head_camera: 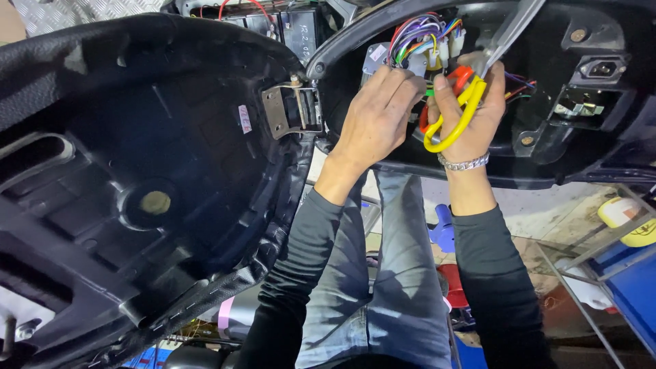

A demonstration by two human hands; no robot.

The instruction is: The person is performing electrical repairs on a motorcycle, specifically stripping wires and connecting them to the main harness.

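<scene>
Head view: left hand (379, 113) closed, fingertips pinching into the coloured wire bundle (418, 35) inside the scooter's open compartment (547, 147). Right hand (471, 113) gripped shut on yellow-handled scissors (459, 116), blades angled up toward the wires. Raised seat underside (137, 178) sits left, hinge (290, 109) beside it. Best judged: isolate one wire with the left, keep blade tips clear of neighbours, cut slowly.

your left hand (378, 109) hides its own fingertips among the wire bundle (418, 39), so you cannot tell what they pinch. the scissors (459, 102) blades run off the top edge. your right hand (471, 113) covers part of the handles. the raised seat (137, 184) is cut off at left and bottom.
</scene>
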